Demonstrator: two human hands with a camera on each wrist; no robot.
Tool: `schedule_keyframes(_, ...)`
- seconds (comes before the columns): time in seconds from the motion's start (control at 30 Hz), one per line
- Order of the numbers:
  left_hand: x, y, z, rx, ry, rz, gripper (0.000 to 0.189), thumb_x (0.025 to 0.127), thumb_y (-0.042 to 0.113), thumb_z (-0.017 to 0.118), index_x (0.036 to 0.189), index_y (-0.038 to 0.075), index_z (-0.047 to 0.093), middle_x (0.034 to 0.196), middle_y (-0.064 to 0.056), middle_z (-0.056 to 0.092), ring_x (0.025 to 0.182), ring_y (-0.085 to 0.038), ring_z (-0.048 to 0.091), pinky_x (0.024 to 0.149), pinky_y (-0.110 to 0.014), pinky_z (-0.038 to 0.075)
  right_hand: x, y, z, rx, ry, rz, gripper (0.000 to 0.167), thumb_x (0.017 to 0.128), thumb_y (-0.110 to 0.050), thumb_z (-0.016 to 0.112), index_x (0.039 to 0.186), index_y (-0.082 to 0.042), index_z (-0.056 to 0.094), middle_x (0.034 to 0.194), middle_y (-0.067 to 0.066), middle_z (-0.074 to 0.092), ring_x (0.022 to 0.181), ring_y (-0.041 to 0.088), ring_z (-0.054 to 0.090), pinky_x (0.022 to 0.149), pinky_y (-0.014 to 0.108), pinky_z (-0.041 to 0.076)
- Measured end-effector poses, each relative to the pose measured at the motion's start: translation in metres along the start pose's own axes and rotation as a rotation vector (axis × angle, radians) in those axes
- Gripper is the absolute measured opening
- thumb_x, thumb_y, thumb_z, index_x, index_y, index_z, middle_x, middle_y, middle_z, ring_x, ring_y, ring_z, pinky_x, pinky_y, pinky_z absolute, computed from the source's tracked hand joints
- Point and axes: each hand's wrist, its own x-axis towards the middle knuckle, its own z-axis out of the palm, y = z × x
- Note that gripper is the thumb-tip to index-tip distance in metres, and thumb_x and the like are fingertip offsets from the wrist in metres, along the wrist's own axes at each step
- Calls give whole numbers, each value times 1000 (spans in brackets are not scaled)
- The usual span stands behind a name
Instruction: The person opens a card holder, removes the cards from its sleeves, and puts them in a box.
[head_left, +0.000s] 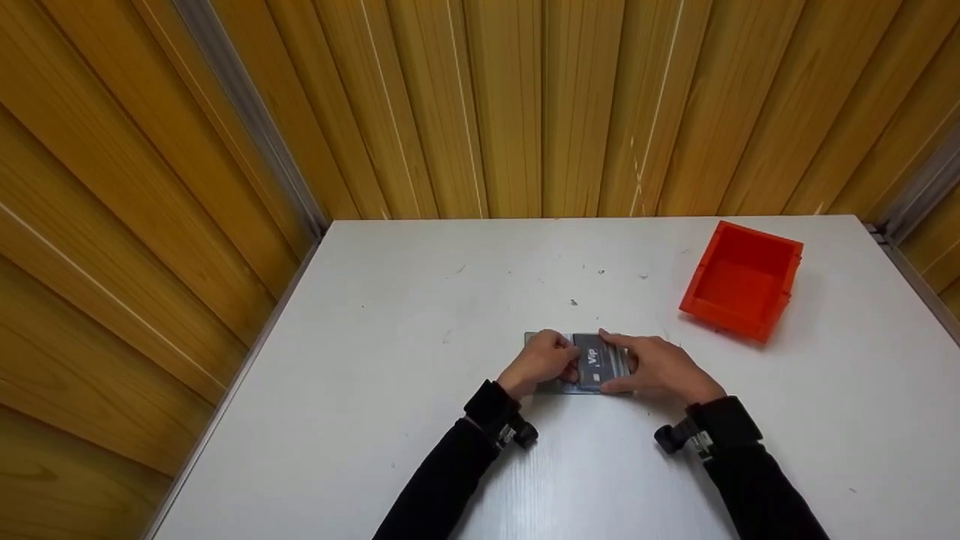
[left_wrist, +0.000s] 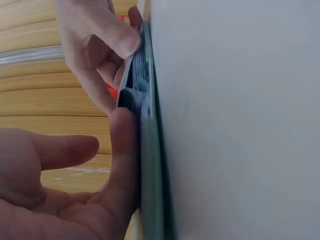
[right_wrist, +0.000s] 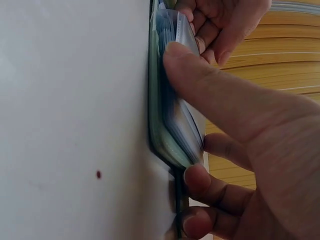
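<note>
A card holder (head_left: 564, 388) with clear plastic sleeves lies spread on the white table. On its right half is a dark grey card (head_left: 592, 362) lettered "Vip". My left hand (head_left: 541, 362) is at the card's left edge. In the left wrist view, one of its fingertips (left_wrist: 122, 120) presses beside a bulging sleeve mouth (left_wrist: 134, 97), while another digit stands apart. My right hand (head_left: 664, 367) grips the holder's right side, its thumb (right_wrist: 182, 60) against the stacked sleeves (right_wrist: 172, 112) and other fingers at the far side and corner. Whether the card is fully inside its sleeve, I cannot tell.
An orange-red plastic bin (head_left: 742, 281) sits tilted at an angle on the table's back right. Wood-patterned panels (head_left: 510, 112) rise behind the white table (head_left: 375, 322) and along its left side. Small dark marks dot the tabletop beyond the holder.
</note>
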Motion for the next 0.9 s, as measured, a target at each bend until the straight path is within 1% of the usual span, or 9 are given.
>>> schedule_keyframes(0.1,1,-2,0,-37,-15,-16,15,101,6,59,94,-2,69,72,-3,65,58,-9,62,55,-20,53,-1,1,0,-5,1,-6,96,78,-49,89,158,-19,45,147,21,57,110,28,54,91,42,48)
schedule_keyframes(0.2,2,-3,1,-97,-21,-36,16,102,6,59,99,-5,70,75,-5,66,62,-11,64,60,-22,58,-1,2,1,-10,-3,-15,96,78,-50,88,158,-19,45,147,21,57,111,28,54,93,44,48)
schedule_keyframes(0.3,4,-4,3,-131,-15,-40,17,103,6,57,98,-4,70,75,-4,64,64,-10,63,62,-22,59,-1,3,1,-1,-5,-17,96,78,-50,88,158,-19,45,148,21,57,112,28,55,94,44,48)
schedule_keyframes(0.37,5,-5,5,-131,-5,-33,17,104,7,57,93,-1,68,75,-2,62,64,-9,61,60,-20,57,-1,2,0,6,-2,-18,95,78,-49,88,158,-19,45,147,20,58,112,28,54,93,43,47)
schedule_keyframes(0.53,7,-5,10,-130,25,-14,20,103,6,60,83,7,57,73,0,60,63,-7,60,56,-17,52,-1,3,0,-13,22,-54,93,79,-47,88,156,-16,47,144,21,60,108,27,55,88,40,47)
schedule_keyframes(0.7,7,-5,10,-113,39,-4,21,99,4,65,81,9,56,72,1,62,62,-5,61,56,-17,53,0,3,0,-16,19,-60,94,79,-48,88,156,-14,46,141,22,61,105,26,55,86,38,45)
schedule_keyframes(0.8,7,-7,10,-108,41,1,22,99,4,66,80,10,57,70,2,63,61,-5,61,55,-16,52,1,3,1,-8,13,-46,94,79,-48,88,157,-16,46,142,20,61,106,26,55,87,38,46)
schedule_keyframes(0.9,7,-7,9,-113,35,9,24,98,4,67,78,11,56,69,2,62,60,-5,61,54,-16,52,1,2,1,-4,11,-35,95,78,-48,89,157,-17,46,140,19,62,106,26,54,86,37,45)
